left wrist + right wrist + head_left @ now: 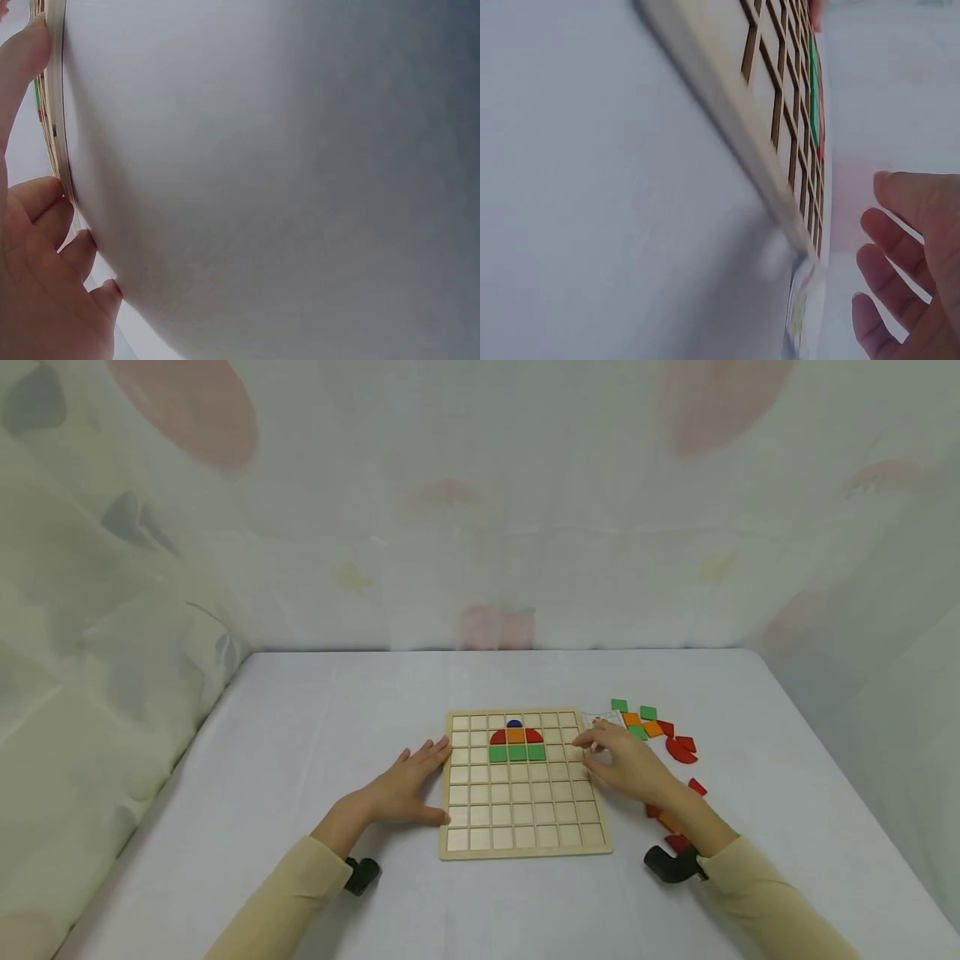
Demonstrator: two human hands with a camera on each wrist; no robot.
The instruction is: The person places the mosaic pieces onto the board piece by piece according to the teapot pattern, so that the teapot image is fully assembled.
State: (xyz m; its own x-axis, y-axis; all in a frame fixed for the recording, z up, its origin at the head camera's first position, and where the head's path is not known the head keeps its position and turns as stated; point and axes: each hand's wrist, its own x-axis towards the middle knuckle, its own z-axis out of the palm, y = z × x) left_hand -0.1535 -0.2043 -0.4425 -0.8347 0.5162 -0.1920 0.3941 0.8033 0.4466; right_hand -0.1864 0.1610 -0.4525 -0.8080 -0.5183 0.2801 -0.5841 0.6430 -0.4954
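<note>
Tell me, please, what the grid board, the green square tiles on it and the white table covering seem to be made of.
Grid board: probably wood with a matte finish, from its pale tan colour and brown-sided strips.
Green square tiles: perhaps painted wood, though plastic is possible; they show flat, even colour.
White table covering: likely matte cloth, from its faint creases.

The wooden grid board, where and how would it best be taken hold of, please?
The wooden grid board is probably best gripped by its left and right rims, coming from both outer sides: it lies flat, with coloured pieces in its far half, so a level hold should suit.
</note>
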